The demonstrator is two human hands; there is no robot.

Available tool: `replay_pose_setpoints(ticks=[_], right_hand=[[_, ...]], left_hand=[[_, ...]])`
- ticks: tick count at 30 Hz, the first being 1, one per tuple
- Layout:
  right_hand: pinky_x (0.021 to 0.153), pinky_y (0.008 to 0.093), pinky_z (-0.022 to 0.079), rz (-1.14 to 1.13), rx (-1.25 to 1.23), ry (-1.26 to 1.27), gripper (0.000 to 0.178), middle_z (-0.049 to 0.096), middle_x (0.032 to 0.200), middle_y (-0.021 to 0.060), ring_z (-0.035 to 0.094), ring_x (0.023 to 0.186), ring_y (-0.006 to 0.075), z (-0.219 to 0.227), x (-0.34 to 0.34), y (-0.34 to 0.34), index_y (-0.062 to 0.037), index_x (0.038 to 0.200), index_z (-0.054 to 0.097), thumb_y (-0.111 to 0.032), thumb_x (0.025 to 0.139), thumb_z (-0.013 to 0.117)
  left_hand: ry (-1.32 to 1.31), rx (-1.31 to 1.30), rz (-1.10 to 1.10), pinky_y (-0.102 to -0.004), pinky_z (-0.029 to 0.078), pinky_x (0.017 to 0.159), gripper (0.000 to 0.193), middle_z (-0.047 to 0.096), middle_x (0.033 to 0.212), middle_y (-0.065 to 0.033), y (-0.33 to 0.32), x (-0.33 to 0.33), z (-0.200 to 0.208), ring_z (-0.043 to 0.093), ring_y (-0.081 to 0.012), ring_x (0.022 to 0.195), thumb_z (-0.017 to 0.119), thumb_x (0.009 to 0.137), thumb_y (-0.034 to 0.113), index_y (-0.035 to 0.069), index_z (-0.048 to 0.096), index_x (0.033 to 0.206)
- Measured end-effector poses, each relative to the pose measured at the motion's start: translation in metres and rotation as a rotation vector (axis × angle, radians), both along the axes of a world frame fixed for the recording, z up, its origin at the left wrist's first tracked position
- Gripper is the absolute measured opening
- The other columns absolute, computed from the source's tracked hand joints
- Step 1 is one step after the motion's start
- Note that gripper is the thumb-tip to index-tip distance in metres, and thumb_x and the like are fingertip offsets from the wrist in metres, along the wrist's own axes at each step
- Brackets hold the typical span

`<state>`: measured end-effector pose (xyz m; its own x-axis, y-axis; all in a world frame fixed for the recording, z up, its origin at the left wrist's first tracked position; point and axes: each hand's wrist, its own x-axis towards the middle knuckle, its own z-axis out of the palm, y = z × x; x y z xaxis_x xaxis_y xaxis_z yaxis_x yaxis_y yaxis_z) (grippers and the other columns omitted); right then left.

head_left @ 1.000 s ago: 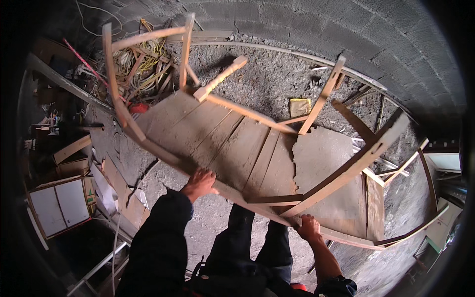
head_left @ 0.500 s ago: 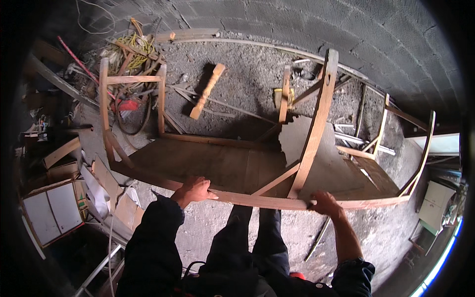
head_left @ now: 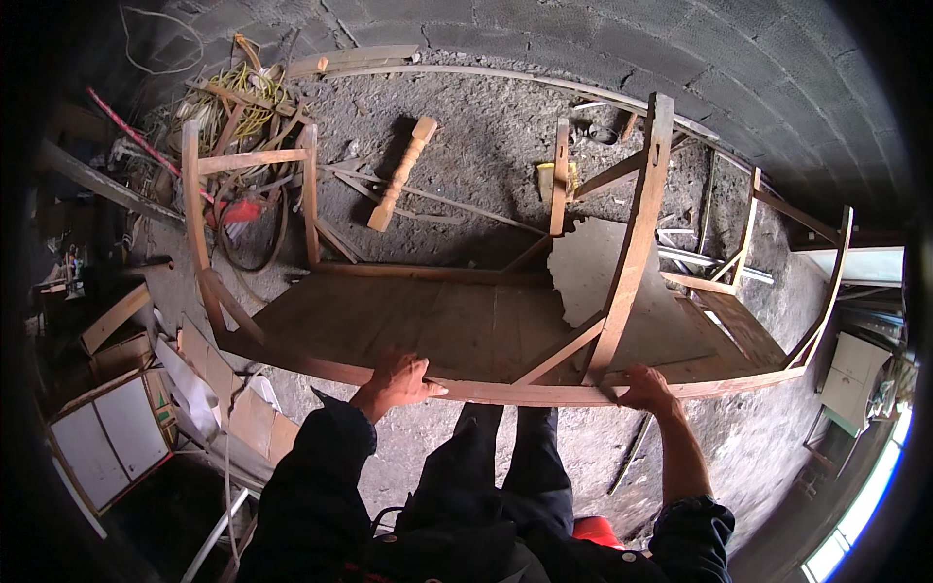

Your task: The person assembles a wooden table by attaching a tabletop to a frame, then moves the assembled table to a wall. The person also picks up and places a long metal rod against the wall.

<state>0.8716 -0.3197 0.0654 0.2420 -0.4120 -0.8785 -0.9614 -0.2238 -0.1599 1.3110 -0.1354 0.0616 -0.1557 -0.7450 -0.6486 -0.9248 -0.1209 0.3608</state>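
Observation:
A long wooden bench frame (head_left: 457,330) lies on its side on the dirt floor in front of me, its plank seat facing up and legs and arm rails sticking up. My left hand (head_left: 397,381) rests flat on the near long rail (head_left: 505,393), fingers spread over its edge. My right hand (head_left: 645,387) grips the same rail where an upright leg (head_left: 637,233) meets it. A pale broken board (head_left: 593,272) lies within the frame's right half.
A turned wooden leg (head_left: 401,175) lies loose on the ground beyond the frame. Tangled yellow cord and scrap sticks (head_left: 243,107) pile at the far left. Cardboard and white panels (head_left: 107,437) sit at my left. A block wall (head_left: 603,39) curves behind.
The bench frame has tipped down toward me and settled lower, its plank side now lying flatter. Both hands stayed on the near rail, the right one sliding out to the right.

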Motion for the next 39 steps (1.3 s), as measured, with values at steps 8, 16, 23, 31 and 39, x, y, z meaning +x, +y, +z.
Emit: replay_pose_setpoints(ticks=[8, 16, 23, 31, 39], right_hand=[[0.084, 0.0438, 0.053, -0.144, -0.162, -0.168, 0.045, 0.070, 0.096, 0.0150, 0.066, 0.095, 0.0341, -0.011, -0.010, 0.032, -0.0083, 0.092, 0.073, -0.035, 0.058, 0.082], [0.084, 0.0447, 0.051, -0.055, -0.088, -0.196, 0.040, 0.068, 0.091, 0.0138, 0.065, 0.094, 0.0334, -0.025, -0.013, 0.030, -0.0090, 0.084, 0.072, -0.045, 0.066, 0.075], [0.088, 0.0442, 0.046, -0.126, -0.139, -0.323, 0.027, 0.069, 0.087, 0.0173, 0.066, 0.094, 0.0330, -0.031, -0.017, 0.033, -0.0040, 0.081, 0.071, -0.023, 0.063, 0.065], [0.098, 0.0451, 0.043, -0.182, -0.029, -0.333, 0.038, 0.069, 0.100, 0.0150, 0.064, 0.106, 0.0298, -0.025, -0.032, 0.025, -0.0087, 0.096, 0.072, -0.032, 0.067, 0.066], [0.105, 0.0509, 0.034, -0.135, -0.067, -0.184, 0.064, 0.068, 0.109, 0.0140, 0.059, 0.114, 0.0296, -0.015, -0.081, 0.013, -0.0081, 0.098, 0.073, -0.067, 0.081, 0.056]], left_hand=[[-0.053, 0.207, 0.026, -0.0480, 0.049, 0.087, 0.052, 0.069, 0.096, -0.0208, -0.001, -0.015, 0.001, 0.065, -0.0372, 0.095, 0.073, 0.077, 0.048, 0.000, 0.067, 0.094], [0.023, 0.032, 0.052, -0.0502, 0.043, 0.094, 0.065, 0.060, 0.115, -0.0212, 0.020, -0.034, -0.008, 0.057, -0.0374, 0.109, 0.076, 0.073, 0.049, 0.002, 0.059, 0.115], [-0.095, -0.055, -0.035, -0.0519, 0.042, 0.092, 0.068, 0.056, 0.111, -0.0215, -0.009, -0.123, 0.001, 0.054, -0.0389, 0.108, 0.081, 0.067, 0.044, 0.000, 0.055, 0.111], [-0.274, -0.170, -0.035, -0.0489, 0.047, 0.087, 0.054, 0.058, 0.094, -0.0215, 0.005, -0.133, -0.028, 0.058, -0.0389, 0.096, 0.078, 0.065, 0.038, -0.001, 0.054, 0.095], [-0.276, -0.132, -0.035, -0.0475, 0.048, 0.088, 0.054, 0.057, 0.100, -0.0230, 0.006, -0.140, -0.025, 0.057, -0.0396, 0.101, 0.076, 0.066, 0.033, -0.004, 0.054, 0.099]])
